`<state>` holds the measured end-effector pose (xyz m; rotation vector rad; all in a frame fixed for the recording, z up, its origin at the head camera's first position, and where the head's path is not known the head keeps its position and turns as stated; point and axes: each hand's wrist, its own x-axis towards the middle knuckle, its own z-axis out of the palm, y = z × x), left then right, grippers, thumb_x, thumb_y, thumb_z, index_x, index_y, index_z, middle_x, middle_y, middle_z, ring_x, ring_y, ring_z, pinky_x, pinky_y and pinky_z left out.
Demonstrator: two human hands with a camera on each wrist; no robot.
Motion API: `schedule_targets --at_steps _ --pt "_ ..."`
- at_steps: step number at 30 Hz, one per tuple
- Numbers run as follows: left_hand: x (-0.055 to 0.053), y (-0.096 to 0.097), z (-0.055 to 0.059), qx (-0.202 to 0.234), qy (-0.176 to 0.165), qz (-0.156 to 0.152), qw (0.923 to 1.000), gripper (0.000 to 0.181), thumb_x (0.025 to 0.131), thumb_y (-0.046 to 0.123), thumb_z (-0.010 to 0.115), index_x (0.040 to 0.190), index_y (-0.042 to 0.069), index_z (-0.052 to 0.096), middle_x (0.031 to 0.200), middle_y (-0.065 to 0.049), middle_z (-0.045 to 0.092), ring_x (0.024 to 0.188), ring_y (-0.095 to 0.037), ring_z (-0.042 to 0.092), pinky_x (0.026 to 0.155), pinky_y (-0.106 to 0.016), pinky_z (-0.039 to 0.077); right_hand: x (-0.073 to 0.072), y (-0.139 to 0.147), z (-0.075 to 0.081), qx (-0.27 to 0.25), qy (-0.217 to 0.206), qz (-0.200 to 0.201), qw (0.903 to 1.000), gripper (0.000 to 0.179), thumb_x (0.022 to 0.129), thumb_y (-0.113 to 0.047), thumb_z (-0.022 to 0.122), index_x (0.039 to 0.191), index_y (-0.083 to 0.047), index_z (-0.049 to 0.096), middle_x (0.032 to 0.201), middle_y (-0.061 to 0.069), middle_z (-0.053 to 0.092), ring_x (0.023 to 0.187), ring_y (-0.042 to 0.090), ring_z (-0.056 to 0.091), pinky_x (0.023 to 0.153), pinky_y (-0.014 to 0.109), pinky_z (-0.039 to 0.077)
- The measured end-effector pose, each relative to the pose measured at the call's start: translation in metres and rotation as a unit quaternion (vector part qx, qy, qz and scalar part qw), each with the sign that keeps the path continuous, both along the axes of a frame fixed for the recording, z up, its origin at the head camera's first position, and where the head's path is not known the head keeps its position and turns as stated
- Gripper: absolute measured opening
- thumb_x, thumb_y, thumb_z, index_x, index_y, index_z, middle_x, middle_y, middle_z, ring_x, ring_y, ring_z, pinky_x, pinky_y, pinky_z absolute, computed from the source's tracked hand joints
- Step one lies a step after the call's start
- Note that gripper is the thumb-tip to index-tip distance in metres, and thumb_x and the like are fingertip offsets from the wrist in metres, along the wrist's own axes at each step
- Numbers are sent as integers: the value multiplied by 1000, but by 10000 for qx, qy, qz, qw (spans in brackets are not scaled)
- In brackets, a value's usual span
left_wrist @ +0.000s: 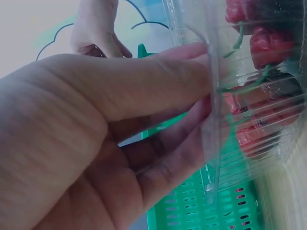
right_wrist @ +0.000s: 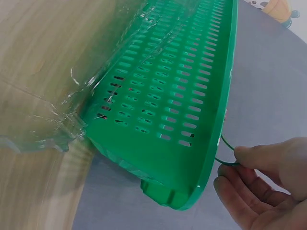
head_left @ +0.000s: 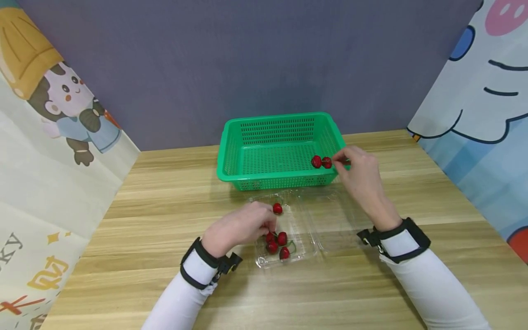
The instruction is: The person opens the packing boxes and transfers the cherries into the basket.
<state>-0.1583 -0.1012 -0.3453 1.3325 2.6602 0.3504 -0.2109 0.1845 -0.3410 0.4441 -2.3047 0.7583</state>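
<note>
In the head view my right hand (head_left: 363, 176) is over the right front corner of a green basket (head_left: 272, 178), thumb and fingertips pinching thin green stems (right_wrist: 226, 163). Two red cherries (head_left: 316, 161) hang from them, over the inside of the basket. My left hand (head_left: 243, 224) reaches into a clear plastic clamshell box (head_left: 307, 250). Its fingertips are right by several cherries (head_left: 272, 247) and their stems (left_wrist: 245, 88), seen through the box wall in the left wrist view; I cannot tell whether they pinch a stem. One cherry (head_left: 277, 208) lies apart towards the back of the box.
The clamshell's clear lid (head_left: 330, 220) lies folded out to the right, in front of the basket. All stands on a wood-grain table (head_left: 165, 206), with a dark grey panel (head_left: 264, 59) behind and printed cartoon sheets (head_left: 99, 174) at both sides.
</note>
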Motion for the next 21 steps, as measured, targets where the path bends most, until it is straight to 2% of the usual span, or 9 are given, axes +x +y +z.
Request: schedule_targets --at_steps 15,21 --pt "1 1 0 176 194 184 9995 9 89 3 71 92 11 74 89 6 60 83 -7 60 72 -12 45 0 -2 -4 413 -489 46 9979 9 84 4 74 92 0 72 92 11 68 79 27 67 66 35 51" --pt "1 1 1 267 290 155 9991 8 90 3 71 93 10 73 88 5 59 83 -9 61 72 -13 46 1 -3 -6 472 -567 61 9973 9 84 4 73 92 1 72 92 12 68 80 28 67 65 35 51"
